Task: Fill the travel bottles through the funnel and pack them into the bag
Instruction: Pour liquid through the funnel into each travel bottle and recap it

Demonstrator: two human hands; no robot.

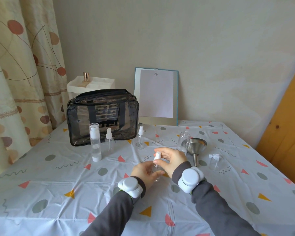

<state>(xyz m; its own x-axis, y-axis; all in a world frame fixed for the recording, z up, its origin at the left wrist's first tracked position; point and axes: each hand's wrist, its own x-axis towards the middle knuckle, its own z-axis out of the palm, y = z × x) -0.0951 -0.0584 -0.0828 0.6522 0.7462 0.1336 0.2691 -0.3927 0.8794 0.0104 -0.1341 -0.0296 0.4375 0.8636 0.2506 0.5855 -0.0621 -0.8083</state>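
Note:
A small clear spray bottle (156,168) stands on the table in front of me. My left hand (144,172) grips its body, and my right hand (171,159) pinches its white spray top (157,155). A steel funnel (193,148) lies on its side to the right, beside an uncapped clear bottle (183,139). Further left stand a tall pump bottle (94,142) and two small spray bottles (109,140) (140,138). The black see-through bag (102,116) stands shut behind them.
A clear cap (216,161) with a white part lies right of the funnel. Against the back wall lean a framed board with a white sheet (156,96) and a white organiser box (90,86). Curtain at left, wooden panel (283,130) at right.

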